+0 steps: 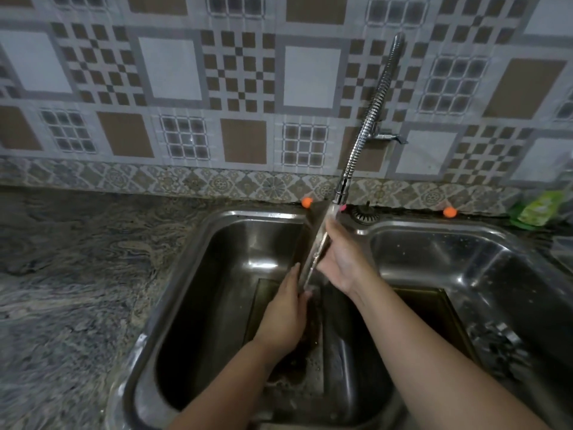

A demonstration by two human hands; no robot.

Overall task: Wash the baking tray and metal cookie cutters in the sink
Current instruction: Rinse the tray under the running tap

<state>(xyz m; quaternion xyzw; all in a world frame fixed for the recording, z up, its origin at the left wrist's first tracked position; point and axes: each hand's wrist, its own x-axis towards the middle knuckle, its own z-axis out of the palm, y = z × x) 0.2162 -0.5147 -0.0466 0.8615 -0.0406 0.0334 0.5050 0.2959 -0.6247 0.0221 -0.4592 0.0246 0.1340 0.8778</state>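
Observation:
I hold a thin metal baking tray [314, 259] on edge over the left basin [217, 305], in the water falling from the tap's spout [340, 193]. My right hand [344, 259] grips the tray's upper right side, fingers curled round its edge. The straight fingers of my left hand [285, 315] lie against its left face, thumb near the lower edge. Several blurred metal pieces that look like cookie cutters [496, 346] lie in the right basin [434, 252].
A flexible coiled tap hose [372, 110] arcs down from the tiled wall. A drain strainer [364, 215] sits on the divider between the basins. Granite counter [77, 290] spreads to the left. A green packet [539, 206] stands at the far right.

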